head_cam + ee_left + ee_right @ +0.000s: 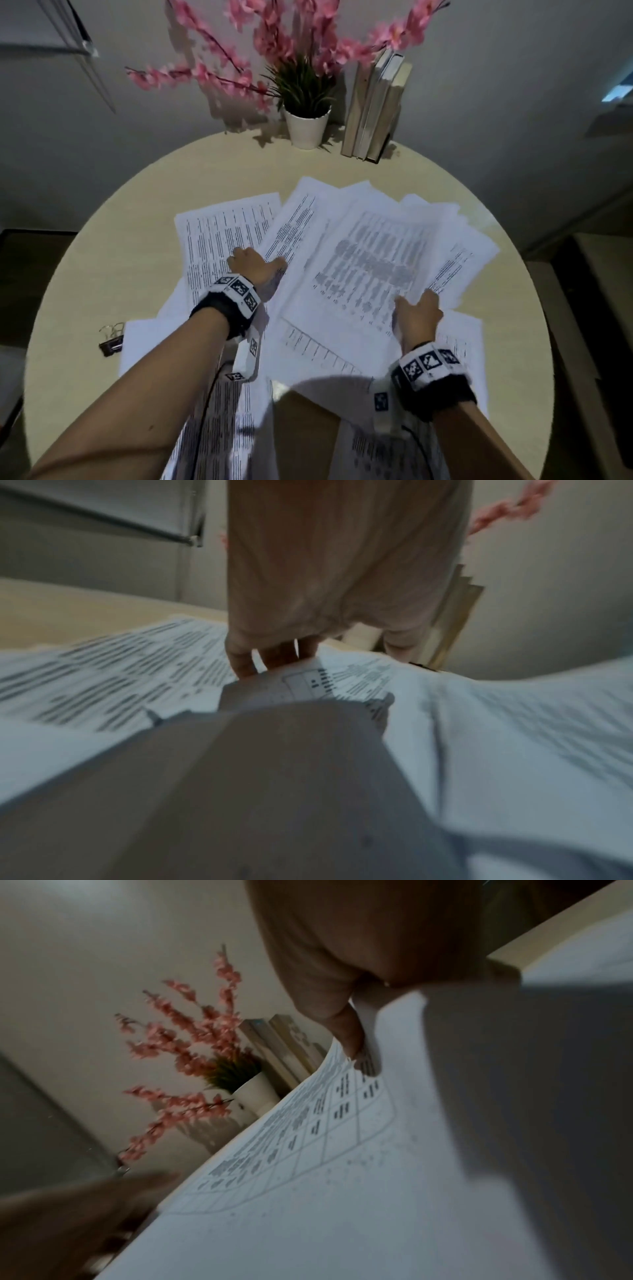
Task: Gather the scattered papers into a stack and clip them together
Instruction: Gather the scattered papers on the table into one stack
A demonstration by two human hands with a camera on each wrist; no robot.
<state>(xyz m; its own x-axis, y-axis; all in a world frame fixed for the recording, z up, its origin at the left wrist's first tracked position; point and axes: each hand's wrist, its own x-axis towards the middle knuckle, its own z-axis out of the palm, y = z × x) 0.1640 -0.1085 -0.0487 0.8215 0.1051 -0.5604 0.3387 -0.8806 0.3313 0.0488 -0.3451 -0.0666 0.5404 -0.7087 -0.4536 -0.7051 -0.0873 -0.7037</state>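
Blk wristbands (pixel 222 310) w/ b&w marker tags

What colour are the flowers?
Pink flowers, clearest in the head view, above a white pot.

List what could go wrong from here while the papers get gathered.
1. Several papers hang over the near table edge; pulling the pile together could slide them off.
2. The right hand pinches the table-printed sheet at one edge, and it bows in the right wrist view, so it may crease.
3. The binder clip lies beside the pile's left edge, apart from the left hand; a swept sheet could hide it.
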